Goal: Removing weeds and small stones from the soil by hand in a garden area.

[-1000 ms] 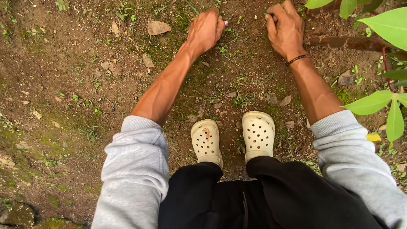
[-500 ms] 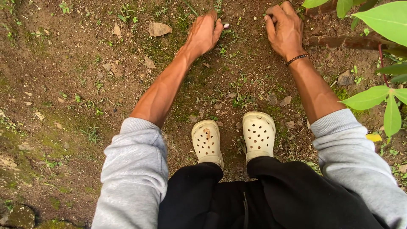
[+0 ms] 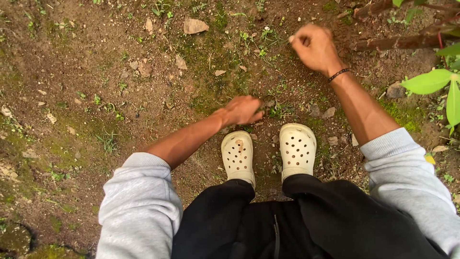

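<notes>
We crouch over a patch of bare brown earth (image 3: 96,67) dotted with moss, pebbles and thin green weeds. Our left hand (image 3: 244,110) reaches down low, just ahead of the cream perforated rubber clogs (image 3: 268,153), its fingers curled together and pressed into a small tuft of green weeds (image 3: 275,111) at the soil; whether the grip has closed on a stem we cannot tell. Our right hand (image 3: 314,48), with a dark braided wristband (image 3: 338,74) on the wrist, is lifted further out, blurred, its grip closed into a loose fist near a little weed sprig (image 3: 263,41); what it pinches we cannot make out. Grey sweatshirt sleeves are pushed up both forearms above black trousers. A flat tan stone (image 3: 195,25) lies beyond, and broad green leaves (image 3: 433,81) hang at the right edge.
</notes>
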